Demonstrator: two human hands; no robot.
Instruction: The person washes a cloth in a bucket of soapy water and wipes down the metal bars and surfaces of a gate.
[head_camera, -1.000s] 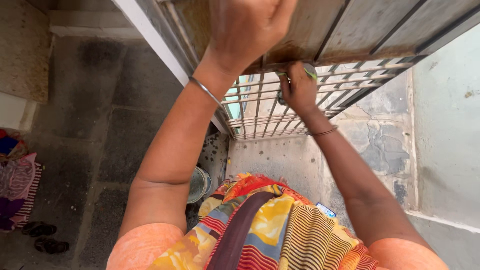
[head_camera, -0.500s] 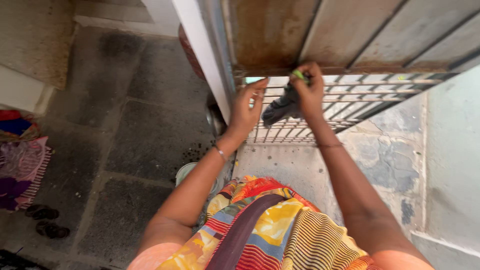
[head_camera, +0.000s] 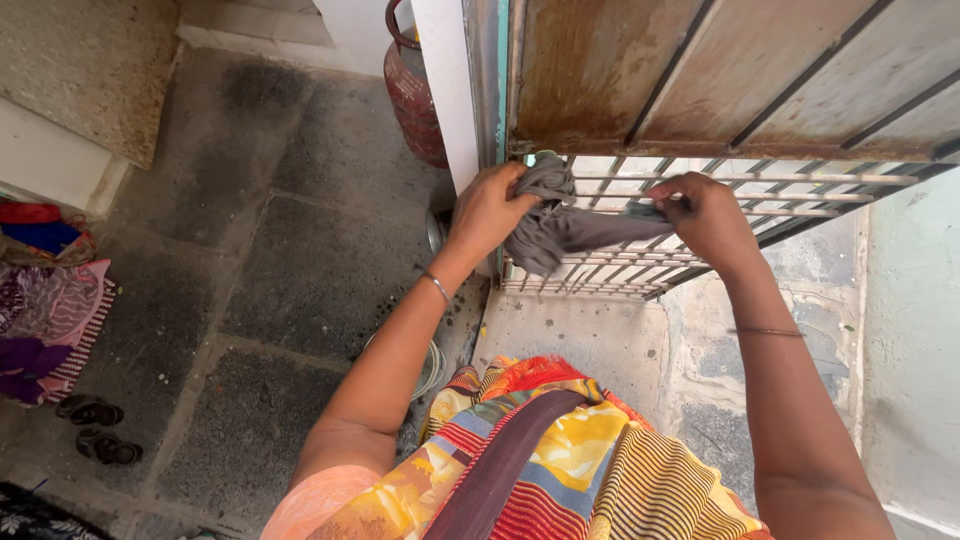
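A grey cloth (head_camera: 560, 228) is stretched against the barred lower part of a rusty metal gate (head_camera: 700, 80). My left hand (head_camera: 490, 210) grips the bunched left end of the cloth by the gate's edge. My right hand (head_camera: 705, 215) holds the cloth's right end against the horizontal bars (head_camera: 700, 270). Both wrists wear thin bangles.
A red gas cylinder (head_camera: 415, 95) stands behind a white post (head_camera: 445, 90) left of the gate. A metal bowl (head_camera: 432, 365) sits on the stone floor by my left arm. A pile of colourful clothes (head_camera: 45, 300) and dark sandals (head_camera: 100, 430) lie at far left.
My left hand came down from the gate's upper panel and took hold of the cloth's left end. The cloth, earlier only in my right hand, is now spread between both hands.
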